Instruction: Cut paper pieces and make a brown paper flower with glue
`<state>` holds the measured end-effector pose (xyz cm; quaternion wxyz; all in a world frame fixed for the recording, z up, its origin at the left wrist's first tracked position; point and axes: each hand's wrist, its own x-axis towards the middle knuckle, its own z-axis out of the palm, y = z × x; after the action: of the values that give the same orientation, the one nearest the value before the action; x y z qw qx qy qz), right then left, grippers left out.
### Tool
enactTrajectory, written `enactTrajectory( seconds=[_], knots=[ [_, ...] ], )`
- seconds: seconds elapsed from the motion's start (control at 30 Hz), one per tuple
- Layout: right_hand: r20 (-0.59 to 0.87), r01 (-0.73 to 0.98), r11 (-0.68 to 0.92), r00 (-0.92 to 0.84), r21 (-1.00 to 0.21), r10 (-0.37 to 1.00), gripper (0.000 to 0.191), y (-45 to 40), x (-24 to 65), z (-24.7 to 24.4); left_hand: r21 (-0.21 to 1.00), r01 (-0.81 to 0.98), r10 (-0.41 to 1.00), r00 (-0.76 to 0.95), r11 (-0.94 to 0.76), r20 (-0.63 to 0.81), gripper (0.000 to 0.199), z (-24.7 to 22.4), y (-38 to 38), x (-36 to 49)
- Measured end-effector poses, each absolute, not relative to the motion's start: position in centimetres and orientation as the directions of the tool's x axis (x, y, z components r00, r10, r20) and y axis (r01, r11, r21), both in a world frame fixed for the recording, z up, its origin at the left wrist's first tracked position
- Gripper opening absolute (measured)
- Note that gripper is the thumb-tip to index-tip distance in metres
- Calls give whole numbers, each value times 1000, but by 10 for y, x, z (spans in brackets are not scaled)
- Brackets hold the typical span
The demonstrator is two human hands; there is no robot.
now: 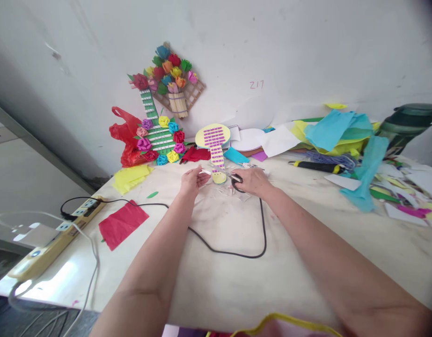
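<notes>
My left hand (194,181) pinches a small white piece (206,172) between thumb and fingers. Black-handled scissors (237,183) are in my right hand (252,181), with the blades pointing left toward that piece. Just behind and between my hands stands a yellow guitar-shaped paper piece (213,135) with rows of purple strips, its narrow end down. Clear plastic scraps (233,193) lie on the table below the scissors.
A green guitar shape (161,138) with paper roses leans on the wall at left. Red paper (123,224) and a power strip (57,243) lie left. A black cable (237,254) loops in front. Paper piles, a knife (316,167) and a dark bottle (407,126) stand right.
</notes>
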<state>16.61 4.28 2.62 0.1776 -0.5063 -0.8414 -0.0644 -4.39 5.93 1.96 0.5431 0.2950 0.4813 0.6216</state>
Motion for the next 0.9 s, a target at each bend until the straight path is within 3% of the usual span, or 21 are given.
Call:
enactTrajectory(
  seconds=[0.13, 0.53, 0.77, 0.9],
  knots=[
    [345, 903, 413, -353, -116, 870, 33, 47, 167, 25, 929, -370, 952, -286, -3, -111, 22, 16, 62, -48],
    [216, 816, 566, -534, -122, 817, 35, 48, 166, 21, 927, -325, 928, -368, -187, 58, 34, 21, 60, -49],
    [147, 768, 637, -624, -68, 768, 22, 38, 156, 29, 920, -338, 947, -307, -197, 89, 33, 20, 58, -45],
    [191, 786, 614, -593, -76, 782, 24, 32, 149, 32, 917, -354, 956, -284, -182, 80, 32, 18, 59, -45]
  ],
)
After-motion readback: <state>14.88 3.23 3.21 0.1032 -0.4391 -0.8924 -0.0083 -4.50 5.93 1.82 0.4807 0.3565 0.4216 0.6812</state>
